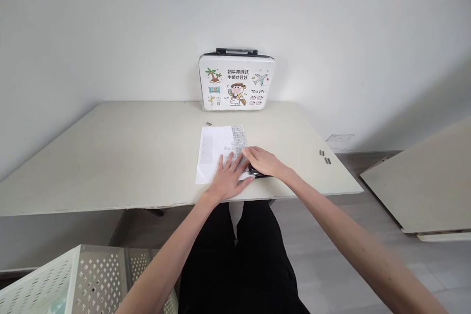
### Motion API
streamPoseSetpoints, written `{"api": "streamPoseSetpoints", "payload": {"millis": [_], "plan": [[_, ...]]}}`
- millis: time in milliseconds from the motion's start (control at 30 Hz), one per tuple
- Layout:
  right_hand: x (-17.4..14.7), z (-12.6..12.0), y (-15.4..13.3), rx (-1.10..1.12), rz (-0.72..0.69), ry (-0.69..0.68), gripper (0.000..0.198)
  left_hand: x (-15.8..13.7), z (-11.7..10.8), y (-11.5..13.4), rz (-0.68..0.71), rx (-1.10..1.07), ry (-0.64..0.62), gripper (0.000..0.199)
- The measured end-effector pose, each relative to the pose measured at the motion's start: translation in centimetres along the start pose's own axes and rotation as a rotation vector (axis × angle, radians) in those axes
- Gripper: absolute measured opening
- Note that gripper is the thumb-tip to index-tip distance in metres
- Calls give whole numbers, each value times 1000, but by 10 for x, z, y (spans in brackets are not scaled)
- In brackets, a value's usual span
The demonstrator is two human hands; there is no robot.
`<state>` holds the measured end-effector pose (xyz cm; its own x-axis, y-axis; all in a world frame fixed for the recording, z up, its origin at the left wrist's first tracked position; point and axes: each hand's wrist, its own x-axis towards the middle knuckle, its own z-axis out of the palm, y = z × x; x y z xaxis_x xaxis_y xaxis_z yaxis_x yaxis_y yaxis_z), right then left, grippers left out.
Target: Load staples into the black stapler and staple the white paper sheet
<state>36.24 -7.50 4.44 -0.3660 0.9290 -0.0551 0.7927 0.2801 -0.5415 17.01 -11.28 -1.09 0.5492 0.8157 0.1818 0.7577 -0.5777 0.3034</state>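
Observation:
A sheet of paper (pixel 212 157) with a dense grey printed strip down its right side lies flat near the table's front edge; I cannot tell if it is several sheets. My left hand (pixel 228 179) is spread flat across its lower right part, fingers apart. At the paper's right edge, my right hand (pixel 263 161) closes over a black stapler (pixel 257 173), most of which the palm hides. The stapler's front end meets the paper beside my left fingers. Small grey staple strips (pixel 327 160) rest on the right of the table, and another staple strip (pixel 208 123) lies just beyond the paper.
A white carry case (pixel 221 100) with cartoon pictures and a black handle leans upright against the wall at the table's back. White perforated baskets (pixel 99 274) stand low at the left, below the tabletop (pixel 110 157). A pale panel (pixel 434 181) is at the far right.

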Motion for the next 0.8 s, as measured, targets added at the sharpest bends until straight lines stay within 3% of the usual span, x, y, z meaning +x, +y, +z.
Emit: {"api": "streamPoseSetpoints", "payload": {"millis": [800], "plan": [[-1, -5, -10, -119, 18, -85, 50, 1, 3, -1, 27, 95, 12, 70]]}}
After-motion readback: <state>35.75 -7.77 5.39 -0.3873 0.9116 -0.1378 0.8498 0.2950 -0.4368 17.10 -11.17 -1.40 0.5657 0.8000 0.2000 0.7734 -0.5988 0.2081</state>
